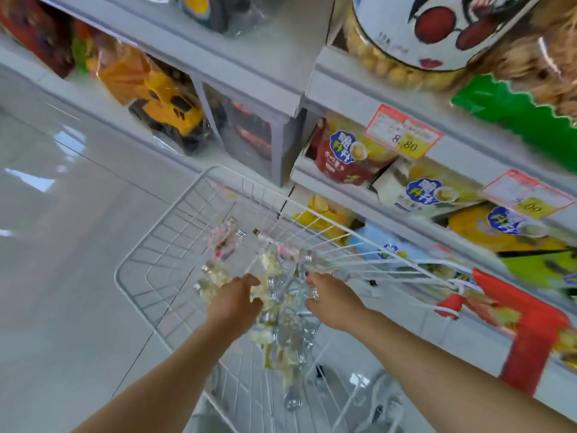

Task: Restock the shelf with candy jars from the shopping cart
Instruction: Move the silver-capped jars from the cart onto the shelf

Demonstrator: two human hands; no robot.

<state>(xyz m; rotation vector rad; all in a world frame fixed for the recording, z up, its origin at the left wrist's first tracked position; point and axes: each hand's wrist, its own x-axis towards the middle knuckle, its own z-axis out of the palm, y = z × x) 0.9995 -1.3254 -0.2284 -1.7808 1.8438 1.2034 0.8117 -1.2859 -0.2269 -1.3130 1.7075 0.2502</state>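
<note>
Candy jars (218,275) directly under fingers (249,281).

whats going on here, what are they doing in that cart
A person is reaching both hands into a white wire shopping cart piled with clear candy jars. The left hand and right hand are down on the top jars, but motion blur hides whether either has a firm grip. No jar is lifted clear of the cart yet. Shelves of snack bags stand alongside the cart.
</note>
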